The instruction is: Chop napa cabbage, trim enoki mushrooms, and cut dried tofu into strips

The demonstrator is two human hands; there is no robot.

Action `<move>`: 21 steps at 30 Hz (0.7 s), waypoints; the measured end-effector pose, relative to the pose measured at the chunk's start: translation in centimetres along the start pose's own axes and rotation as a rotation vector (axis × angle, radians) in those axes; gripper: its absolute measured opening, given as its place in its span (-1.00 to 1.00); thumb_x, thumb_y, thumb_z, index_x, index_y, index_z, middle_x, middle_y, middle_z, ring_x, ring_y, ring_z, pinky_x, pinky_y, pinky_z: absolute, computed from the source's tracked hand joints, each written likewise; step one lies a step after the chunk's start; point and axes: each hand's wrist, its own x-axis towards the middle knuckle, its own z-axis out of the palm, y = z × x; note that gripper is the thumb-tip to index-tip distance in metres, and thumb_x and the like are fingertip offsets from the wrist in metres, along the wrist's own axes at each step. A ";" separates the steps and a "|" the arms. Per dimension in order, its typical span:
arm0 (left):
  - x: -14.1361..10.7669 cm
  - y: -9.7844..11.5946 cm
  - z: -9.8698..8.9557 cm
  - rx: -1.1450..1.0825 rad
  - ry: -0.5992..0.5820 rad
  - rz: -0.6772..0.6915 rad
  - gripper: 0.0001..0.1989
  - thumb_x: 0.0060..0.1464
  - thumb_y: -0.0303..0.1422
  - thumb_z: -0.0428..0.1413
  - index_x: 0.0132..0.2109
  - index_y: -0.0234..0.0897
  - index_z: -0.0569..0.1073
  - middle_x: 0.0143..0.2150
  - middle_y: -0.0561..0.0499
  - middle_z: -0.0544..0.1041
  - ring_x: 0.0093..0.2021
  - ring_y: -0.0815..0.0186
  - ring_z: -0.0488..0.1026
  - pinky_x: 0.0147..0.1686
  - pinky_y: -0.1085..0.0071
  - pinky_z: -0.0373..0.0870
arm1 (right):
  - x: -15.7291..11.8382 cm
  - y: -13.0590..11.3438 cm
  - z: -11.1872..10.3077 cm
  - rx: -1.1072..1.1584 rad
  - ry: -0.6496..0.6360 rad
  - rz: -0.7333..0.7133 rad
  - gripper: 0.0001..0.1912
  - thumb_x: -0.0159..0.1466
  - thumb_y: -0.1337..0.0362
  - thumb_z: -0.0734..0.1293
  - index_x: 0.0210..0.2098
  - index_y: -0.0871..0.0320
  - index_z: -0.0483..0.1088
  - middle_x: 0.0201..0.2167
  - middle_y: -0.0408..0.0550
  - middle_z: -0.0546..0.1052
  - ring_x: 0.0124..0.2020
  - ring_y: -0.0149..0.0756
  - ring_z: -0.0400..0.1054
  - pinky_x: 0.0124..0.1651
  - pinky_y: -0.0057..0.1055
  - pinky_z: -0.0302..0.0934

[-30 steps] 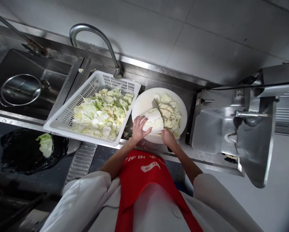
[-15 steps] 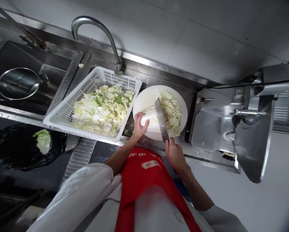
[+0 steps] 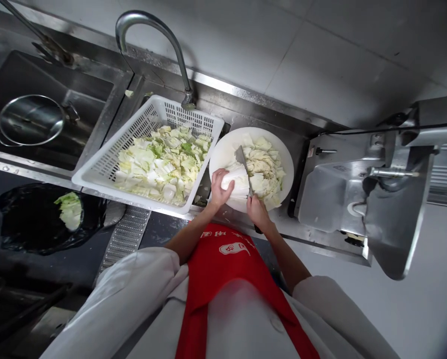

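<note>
On a round white cutting board (image 3: 220, 150) lies a piece of napa cabbage (image 3: 238, 180), pale and leafy. My left hand (image 3: 220, 189) is wrapped over its left end, thumb in front and fingers behind. My right hand (image 3: 258, 212) is closed round the handle of a cleaver (image 3: 242, 158). The blade stands at the cabbage's cut right end, between it and a heap of cut cabbage (image 3: 264, 169) on the board's right side. Part of the blade is hidden by the cabbage.
Left of the board a white slotted basket (image 3: 96, 180) holds cut cabbage, with a curved tap (image 3: 152, 31) over it. A metal pot (image 3: 31, 119) sits in the left sink. A black bag (image 3: 25, 219) holds a leaf. A metal slicing machine (image 3: 324, 194) stands at right.
The cleaver has come down and turned more edge-on at the cabbage's cut end, my right hand moving slightly left and up. My left hand keeps its hold. The view has shifted slightly.
</note>
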 end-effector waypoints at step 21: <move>-0.9 0.3 1.7 -0.080 0.217 -0.144 -0.60 0.37 -0.04 0.06 0.13 -0.23 0.43 0.08 -0.20 0.47 0.17 0.10 0.43 0.25 0.07 0.36 | -9.4 -1.0 -4.4 -0.112 0.073 -0.051 -0.66 0.56 0.25 0.04 0.02 0.26 0.37 -0.35 0.13 0.59 -0.28 -0.10 0.54 -0.27 -0.36 0.17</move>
